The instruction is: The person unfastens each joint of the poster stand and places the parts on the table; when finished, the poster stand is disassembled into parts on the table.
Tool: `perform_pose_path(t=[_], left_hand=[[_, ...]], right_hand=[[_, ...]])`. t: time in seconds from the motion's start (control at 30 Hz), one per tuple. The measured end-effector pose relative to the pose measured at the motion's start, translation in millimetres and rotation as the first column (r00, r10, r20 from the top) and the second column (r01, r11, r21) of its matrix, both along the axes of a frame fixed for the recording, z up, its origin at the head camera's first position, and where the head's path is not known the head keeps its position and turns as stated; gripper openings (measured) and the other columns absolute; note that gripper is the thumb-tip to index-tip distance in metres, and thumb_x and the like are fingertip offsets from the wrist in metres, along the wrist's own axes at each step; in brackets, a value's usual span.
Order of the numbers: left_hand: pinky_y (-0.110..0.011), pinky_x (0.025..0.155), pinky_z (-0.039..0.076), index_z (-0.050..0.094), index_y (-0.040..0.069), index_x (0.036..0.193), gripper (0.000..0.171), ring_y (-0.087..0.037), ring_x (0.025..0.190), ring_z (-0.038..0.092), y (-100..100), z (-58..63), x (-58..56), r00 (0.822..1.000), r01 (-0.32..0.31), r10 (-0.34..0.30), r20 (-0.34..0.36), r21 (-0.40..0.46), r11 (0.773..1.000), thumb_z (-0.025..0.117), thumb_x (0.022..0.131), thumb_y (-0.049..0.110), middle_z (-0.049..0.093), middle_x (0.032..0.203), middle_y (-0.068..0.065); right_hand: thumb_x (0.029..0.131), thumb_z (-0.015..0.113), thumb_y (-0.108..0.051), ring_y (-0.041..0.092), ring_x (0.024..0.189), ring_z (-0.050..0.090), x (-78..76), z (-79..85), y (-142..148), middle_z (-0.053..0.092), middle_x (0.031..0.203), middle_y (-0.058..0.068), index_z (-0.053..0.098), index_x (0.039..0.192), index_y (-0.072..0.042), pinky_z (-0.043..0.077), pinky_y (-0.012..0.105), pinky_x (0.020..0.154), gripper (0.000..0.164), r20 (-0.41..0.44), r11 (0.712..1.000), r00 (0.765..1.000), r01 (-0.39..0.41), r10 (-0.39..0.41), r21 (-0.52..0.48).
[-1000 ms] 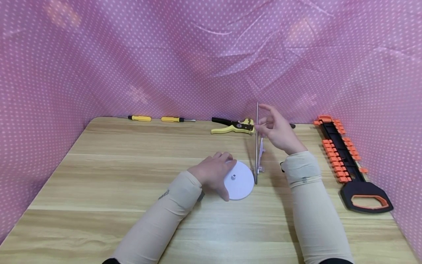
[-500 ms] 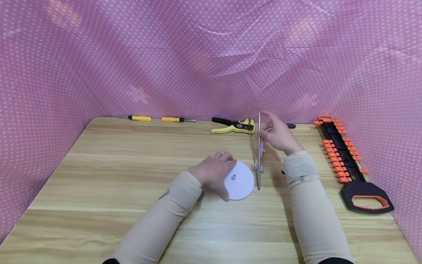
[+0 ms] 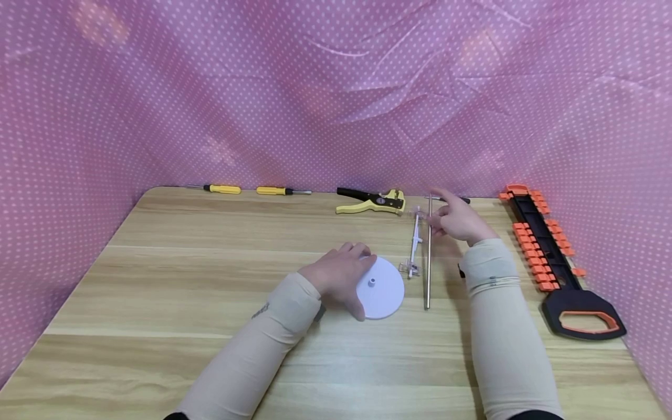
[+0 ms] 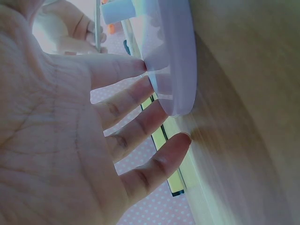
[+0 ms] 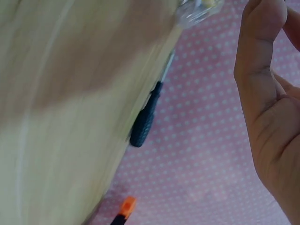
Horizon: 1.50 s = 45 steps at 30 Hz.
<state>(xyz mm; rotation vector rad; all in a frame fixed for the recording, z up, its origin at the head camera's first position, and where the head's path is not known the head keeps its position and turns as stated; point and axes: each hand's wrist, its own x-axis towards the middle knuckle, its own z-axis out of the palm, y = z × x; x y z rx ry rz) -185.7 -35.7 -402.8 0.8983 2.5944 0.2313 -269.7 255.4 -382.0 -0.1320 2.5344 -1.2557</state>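
Observation:
My left hand [image 3: 341,275] rests at the left side of a round white disc [image 3: 385,294] with a short hollow peg at its middle. In the left wrist view its fingers are nearly straight, with fingertips touching the rim of the disc [image 4: 180,65]. My right hand [image 3: 457,219] pinches the upper part of a thin metal rod [image 3: 428,262], held steeply above the table, index finger stretched along its top. Left of the rod lies a slim white plastic bar [image 3: 416,239] with clear end pieces. The right wrist view shows the right hand [image 5: 276,108] only partly.
Along the back edge lie two yellow-handled screwdrivers [image 3: 224,188], yellow-and-black wire strippers [image 3: 379,200] and a black-handled screwdriver [image 5: 145,117]. A black rack with orange clips [image 3: 546,239] and a big handle lies at the right. Pink dotted cloth [image 3: 336,105] hangs around the table.
My right hand has carried the metal rod to the right and lowered it, away from the white bar, which now shows fully. The left hand and disc have stayed put.

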Motion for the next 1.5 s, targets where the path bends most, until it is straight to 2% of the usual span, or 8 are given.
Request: perform_pose_path(t=[0.17, 0.37, 0.6, 0.77, 1.2, 1.5], left_hand=[[-0.047, 0.126, 0.038, 0.037, 0.014, 0.166, 0.125, -0.027, 0.152, 0.034, -0.2, 0.0, 0.4, 1.000, -0.004, 0.004, 0.003, 0.003, 1.000, 0.100, 0.065, 0.052, 0.036, 0.168, -0.005], [-0.047, 0.126, 0.038, 0.037, 0.014, 0.166, 0.126, -0.027, 0.153, 0.034, -0.3, -0.1, 0.6, 1.000, -0.015, 0.015, 0.008, 0.012, 1.000, 0.101, 0.064, 0.051, 0.036, 0.168, -0.005], [-0.047, 0.126, 0.038, 0.037, 0.014, 0.166, 0.126, -0.027, 0.152, 0.035, -0.2, 0.4, 1.0, 1.000, -0.011, 0.011, 0.007, 0.007, 1.000, 0.101, 0.064, 0.051, 0.036, 0.167, -0.005], [-0.048, 0.126, 0.038, 0.036, 0.014, 0.166, 0.126, -0.027, 0.152, 0.035, 0.4, 0.7, 1.4, 1.000, -0.015, 0.015, 0.012, 0.004, 1.000, 0.101, 0.064, 0.051, 0.036, 0.168, -0.005], [-0.047, 0.125, 0.039, 0.037, 0.014, 0.165, 0.125, -0.027, 0.151, 0.036, 1.3, -0.4, 0.8, 1.000, -0.013, 0.013, 0.006, 0.007, 1.000, 0.101, 0.064, 0.051, 0.036, 0.167, -0.005], [-0.047, 0.125, 0.039, 0.038, 0.014, 0.165, 0.125, -0.027, 0.151, 0.036, 1.5, 0.1, 1.2, 1.000, -0.013, 0.013, 0.002, 0.003, 1.000, 0.101, 0.064, 0.052, 0.037, 0.167, -0.005]], right_hand=[[0.104, 0.058, 0.002, 0.023, 0.081, 0.070, -2.4, -6.6, 10.3, 0.070, 0.114, 0.030, 0.009, 0.170, -0.004, 0.065, 0.036, 0.075, 0.082, 0.033, 1.000, 0.999, -0.017, 0.016, 0.013], [0.102, 0.056, 0.005, 0.020, 0.075, 0.069, -4.8, -16.4, 14.1, 0.073, 0.105, 0.026, 0.012, 0.168, 0.001, 0.064, 0.031, 0.071, 0.080, 0.054, 0.998, 0.998, -0.036, 0.034, 0.042], [0.100, 0.062, 0.004, 0.018, 0.069, 0.066, -5.8, -22.1, 14.4, 0.072, 0.095, 0.021, 0.014, 0.166, 0.004, 0.060, 0.029, 0.062, 0.082, 0.087, 0.996, 0.995, -0.049, 0.042, 0.071], [0.098, 0.063, 0.004, 0.017, 0.069, 0.065, -5.3, -24.2, 13.5, 0.069, 0.089, 0.015, 0.019, 0.165, 0.003, 0.059, 0.028, 0.063, 0.081, 0.108, 0.990, 0.993, -0.058, 0.045, 0.125], [0.102, 0.062, -0.003, 0.016, 0.073, 0.065, -4.6, -24.1, 10.7, 0.070, 0.102, 0.016, 0.019, 0.167, -0.003, 0.057, 0.026, 0.063, 0.078, 0.143, 0.980, 0.989, -0.054, 0.027, 0.190], [0.102, 0.066, -0.005, 0.015, 0.075, 0.066, -3.1, -22.2, 5.1, 0.071, 0.114, 0.022, 0.025, 0.165, -0.002, 0.058, 0.028, 0.066, 0.075, 0.111, 0.976, 0.992, -0.081, 0.060, 0.204]])
